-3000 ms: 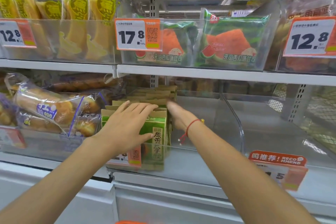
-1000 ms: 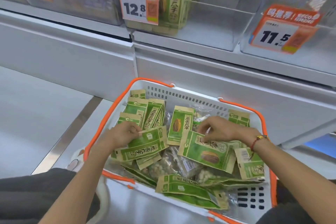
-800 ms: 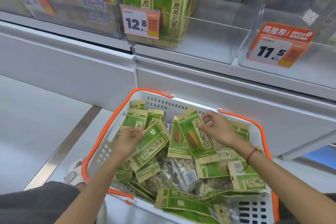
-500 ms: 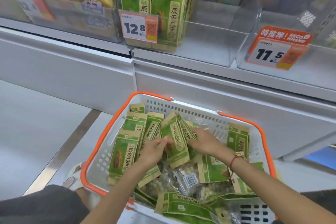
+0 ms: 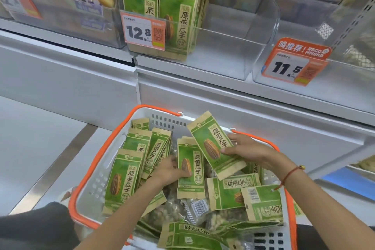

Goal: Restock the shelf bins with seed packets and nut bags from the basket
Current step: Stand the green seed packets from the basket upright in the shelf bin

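Your left hand (image 5: 169, 170) grips an upright seed packet (image 5: 190, 170) and your right hand (image 5: 246, 150) pinches another packet (image 5: 213, 144) over the basket (image 5: 97, 180), faces aligned, probably to stack them for the shelf bin (image 5: 223, 53).

One basket (image 5: 95, 180); two price tags (image 5: 144, 33); two hands (image 5: 168, 171).

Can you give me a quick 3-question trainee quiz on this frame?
1. True or false: the right hand holds a seed packet.
2. Which price tag fronts the bin already holding green packets: A) 11.5 B) 12.8?
3. What colour is the rim of the basket?

Key: 1 true; 2 B; 3 orange.
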Available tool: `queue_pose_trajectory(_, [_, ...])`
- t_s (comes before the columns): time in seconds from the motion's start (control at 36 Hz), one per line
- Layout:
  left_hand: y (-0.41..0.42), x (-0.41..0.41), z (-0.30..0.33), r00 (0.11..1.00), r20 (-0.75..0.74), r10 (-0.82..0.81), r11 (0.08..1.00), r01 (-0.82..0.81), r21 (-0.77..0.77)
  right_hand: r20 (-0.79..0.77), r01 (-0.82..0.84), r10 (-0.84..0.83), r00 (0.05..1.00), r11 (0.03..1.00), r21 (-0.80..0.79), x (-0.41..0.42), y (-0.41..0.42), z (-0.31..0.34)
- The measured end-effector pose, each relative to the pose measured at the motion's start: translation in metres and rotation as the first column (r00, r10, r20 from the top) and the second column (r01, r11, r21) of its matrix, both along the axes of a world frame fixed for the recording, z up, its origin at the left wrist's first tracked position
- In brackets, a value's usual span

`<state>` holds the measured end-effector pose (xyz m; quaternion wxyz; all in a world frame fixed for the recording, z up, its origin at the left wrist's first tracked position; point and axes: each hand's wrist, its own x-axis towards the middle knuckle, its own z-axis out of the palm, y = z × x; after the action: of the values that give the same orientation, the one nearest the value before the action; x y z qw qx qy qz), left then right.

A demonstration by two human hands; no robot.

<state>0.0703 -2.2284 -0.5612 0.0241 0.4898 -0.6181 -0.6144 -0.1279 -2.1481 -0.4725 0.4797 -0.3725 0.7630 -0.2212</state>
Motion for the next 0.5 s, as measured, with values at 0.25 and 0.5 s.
queue_pose_trajectory(0.25, [-0.005,0.012,0.014,0.967,-0.202,0.154,0.987,-0.159,-0.008,0.416,0.274,-0.270,0.868,0.960,0.052,0.023,0.004,-0.021])
queue_pose_trajectory(0.5, [0.007,0.017,0.026,0.846,-0.379,0.375,0.918,-0.282,0.278,-0.134,0.048,-0.102,0.986,0.935,-0.352,0.092,-0.014,-0.037])
